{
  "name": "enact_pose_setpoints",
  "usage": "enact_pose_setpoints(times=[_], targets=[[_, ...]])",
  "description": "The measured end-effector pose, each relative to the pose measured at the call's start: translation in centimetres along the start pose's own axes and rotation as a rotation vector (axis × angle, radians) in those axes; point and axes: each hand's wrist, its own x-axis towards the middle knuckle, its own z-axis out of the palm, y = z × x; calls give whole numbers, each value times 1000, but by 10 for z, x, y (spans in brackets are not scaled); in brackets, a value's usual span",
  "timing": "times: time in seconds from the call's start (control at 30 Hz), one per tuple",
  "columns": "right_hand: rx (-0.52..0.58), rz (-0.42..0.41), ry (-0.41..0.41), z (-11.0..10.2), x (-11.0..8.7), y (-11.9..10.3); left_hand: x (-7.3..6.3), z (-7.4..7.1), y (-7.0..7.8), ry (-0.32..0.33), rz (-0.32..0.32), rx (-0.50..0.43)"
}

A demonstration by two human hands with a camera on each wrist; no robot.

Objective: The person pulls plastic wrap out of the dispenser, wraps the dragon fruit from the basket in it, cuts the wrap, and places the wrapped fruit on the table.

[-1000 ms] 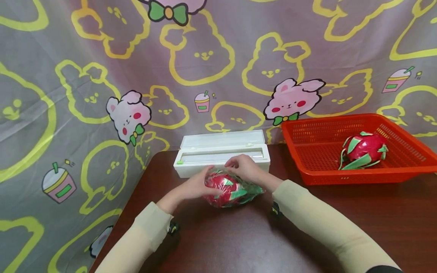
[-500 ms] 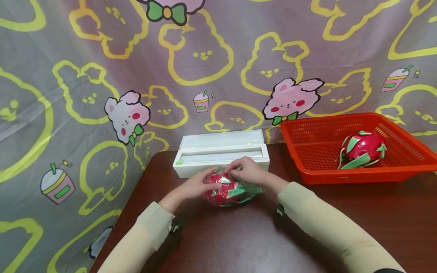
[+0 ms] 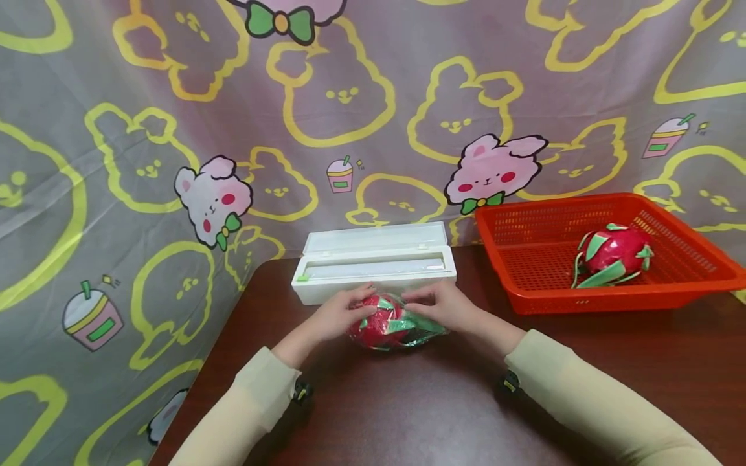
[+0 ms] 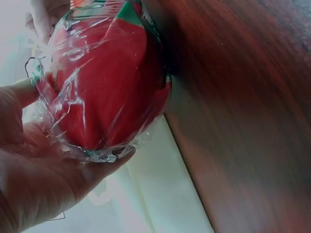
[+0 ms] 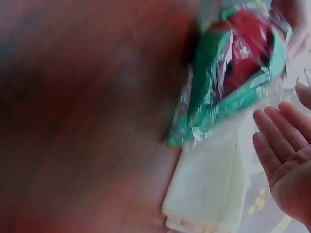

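A red dragon fruit (image 3: pixel 381 327) with green leaf tips lies on the table, wrapped in clear cling film. My left hand (image 3: pixel 333 316) holds its left end, thumb and fingers spread around it; the left wrist view shows the crinkled film (image 4: pixel 77 102) between them. At the fruit's leafy right end is my right hand (image 3: pixel 447 308), its fingers extended. In the right wrist view that hand (image 5: pixel 286 150) has nearly straight fingers beside the wrapped green leaves (image 5: pixel 209 92).
Just behind stands a white cling film dispenser (image 3: pixel 373 285), lid raised, with a roll inside. At right, a red plastic basket (image 3: pixel 548 304) contains a second dragon fruit (image 3: pixel 618 252). A patterned curtain (image 3: pixel 373 155) hangs behind the brown table (image 3: pixel 396 414).
My right hand has let go of the film on top and moved right, toward the leafy end, its fingers opening out. The left hand stays on the dragon fruit.
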Motion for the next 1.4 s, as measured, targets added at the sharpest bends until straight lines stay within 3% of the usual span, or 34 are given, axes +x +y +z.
enact_pose_setpoints(times=[0.1, 0.27, 0.5, 0.6, 0.8, 1.07, 1.23, 1.4], targets=[[-32, -66, -29, 7, -4, -3, 1, 2, 1, 19, 9, 20], [-87, -92, -16, 14, -7, -4, 0, 5, 1, 24, 24, 60], [-77, -88, -30, 14, -10, -2, -17, -8, -11, 25, 66, -83], [-88, -68, -17, 10, -15, -1, -27, -15, -21, 45, 122, -94], [-120, -26, -34, 3, -25, 5, -40, -15, -41, 39, 238, 57], [-87, -24, -56, 10, -24, 12, -38, -4, -46, 70, 303, 227], [-110, -108, -38, 12, -22, 13, -34, -7, -44, 58, 308, 223], [-145, -148, -72, 9, -17, 11, -32, -11, -43, 33, 251, 174]])
